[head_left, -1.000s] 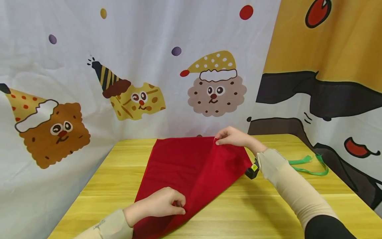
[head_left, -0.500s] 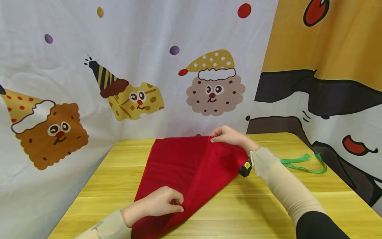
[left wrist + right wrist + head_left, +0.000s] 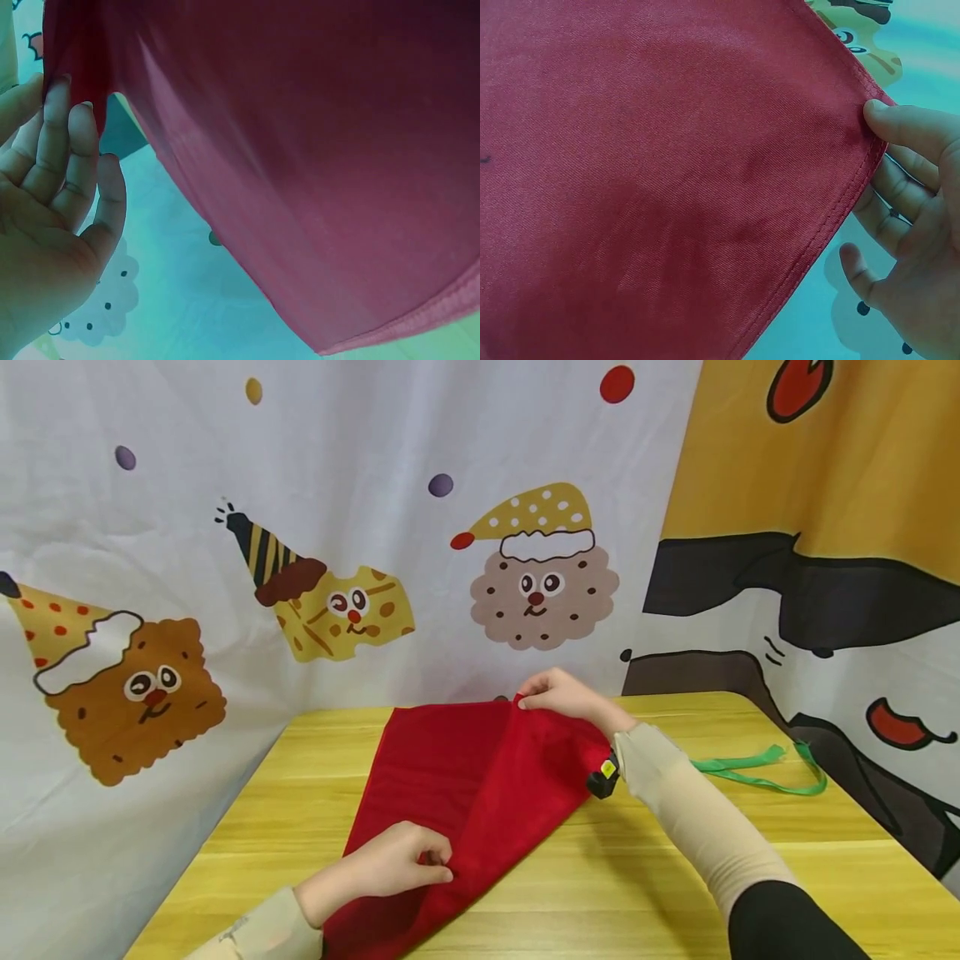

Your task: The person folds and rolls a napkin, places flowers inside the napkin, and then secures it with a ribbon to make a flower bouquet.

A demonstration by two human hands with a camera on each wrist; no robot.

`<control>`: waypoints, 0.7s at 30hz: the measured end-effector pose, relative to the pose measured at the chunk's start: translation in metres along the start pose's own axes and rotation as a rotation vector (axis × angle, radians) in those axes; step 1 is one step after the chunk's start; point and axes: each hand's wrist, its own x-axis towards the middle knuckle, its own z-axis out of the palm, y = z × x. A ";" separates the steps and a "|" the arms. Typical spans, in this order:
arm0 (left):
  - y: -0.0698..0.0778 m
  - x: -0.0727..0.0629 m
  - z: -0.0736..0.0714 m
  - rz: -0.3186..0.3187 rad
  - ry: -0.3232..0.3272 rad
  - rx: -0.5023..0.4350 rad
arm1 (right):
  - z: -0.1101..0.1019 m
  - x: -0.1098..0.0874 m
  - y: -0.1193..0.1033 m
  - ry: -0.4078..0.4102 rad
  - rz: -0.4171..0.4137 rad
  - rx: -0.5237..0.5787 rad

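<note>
A red cloth (image 3: 416, 760) with a stitched hem spreads over the wooden table, its right part lifted and folded over toward the left. At its far side, my right hand (image 3: 558, 693) pinches a raised corner between thumb and index finger. The right wrist view shows the thumb (image 3: 911, 124) on top of the hem and the other fingers behind it. Nearer the front, my left hand (image 3: 393, 864) pinches the cloth's edge between thumb and forefinger. In the left wrist view, the cloth (image 3: 300, 150) hangs beside that hand (image 3: 56, 195), its other fingers loosely extended.
Green ribbon (image 3: 795, 789) lies on the table (image 3: 750, 877) at right, partly behind the right forearm. A small black device with a yellow mark (image 3: 603, 775) sits at the right wrist. A printed cartoon curtain (image 3: 360, 460) hangs close behind the table.
My right hand has moved left with the pinched corner, carrying the fold further over the cloth. The left hand has shifted slightly left and up, still holding the edge.
</note>
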 end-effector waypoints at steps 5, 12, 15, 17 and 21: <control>-0.002 0.000 -0.004 -0.030 0.007 -0.014 | -0.003 0.005 -0.003 0.018 0.005 -0.016; -0.008 -0.003 -0.007 -0.046 0.046 0.002 | -0.001 0.015 -0.011 0.017 0.008 -0.014; -0.010 -0.004 -0.009 -0.044 0.054 -0.003 | 0.000 0.017 -0.013 0.024 0.012 -0.006; -0.012 -0.004 -0.010 -0.045 0.061 -0.011 | 0.000 0.019 -0.013 0.032 0.021 0.002; -0.016 -0.003 -0.012 -0.058 0.080 -0.019 | 0.002 0.024 -0.011 0.048 0.026 0.024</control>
